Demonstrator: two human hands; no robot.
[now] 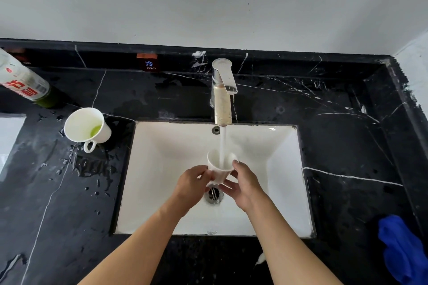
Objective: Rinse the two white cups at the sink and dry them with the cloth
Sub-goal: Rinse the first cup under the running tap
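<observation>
A white cup (218, 165) is held upright in the middle of the white sink (162, 157), under the running stream from the faucet (222, 90). My left hand (192, 184) grips the cup's left side and my right hand (243, 184) holds its right side, thumb on the rim. Water falls straight into the cup. A second white cup (86, 128) with a handle stands on the black counter left of the sink, with a green residue inside. The blue cloth (403, 250) lies crumpled at the counter's right front edge.
A white and green bottle (25, 81) stands at the back left. Water puddles and drops (90, 164) cover the black marble counter left of the sink. The drain (214, 194) sits below my hands. A "COLD" label (150, 65) is on the backsplash.
</observation>
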